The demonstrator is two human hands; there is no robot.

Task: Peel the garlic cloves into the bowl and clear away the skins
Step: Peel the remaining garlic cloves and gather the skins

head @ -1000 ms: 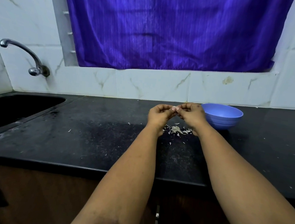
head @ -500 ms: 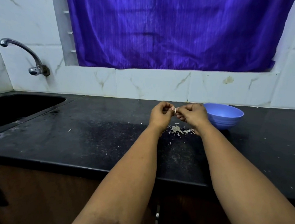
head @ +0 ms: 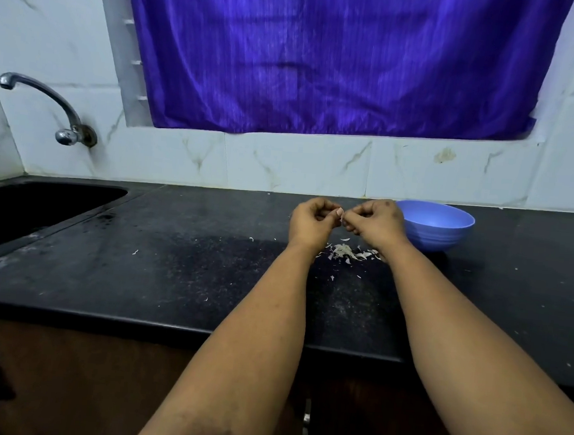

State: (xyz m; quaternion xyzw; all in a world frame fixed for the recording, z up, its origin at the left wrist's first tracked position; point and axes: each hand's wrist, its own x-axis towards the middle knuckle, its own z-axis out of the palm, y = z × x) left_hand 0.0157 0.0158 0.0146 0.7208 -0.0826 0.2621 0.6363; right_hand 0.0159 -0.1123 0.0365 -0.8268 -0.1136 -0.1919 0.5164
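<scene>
Above the black counter my left hand [head: 311,221] and my right hand [head: 374,224] meet fingertip to fingertip, fingers curled. Between them they pinch a small pale garlic clove [head: 340,213], mostly hidden by the fingers. Just beneath the hands lies a small heap of whitish garlic skins [head: 346,252] on the counter. A blue bowl [head: 444,233] stands right behind my right hand; its contents are not visible.
The black counter [head: 171,270] carries stray skin flakes. A dark sink [head: 21,210] is sunk into it at the left, with a metal tap [head: 47,102] on the tiled wall. A purple curtain [head: 326,55] hangs behind. The counter's front edge runs below my forearms.
Both hands stay together over the skins, with only small finger movements on the clove. Nothing else has moved.
</scene>
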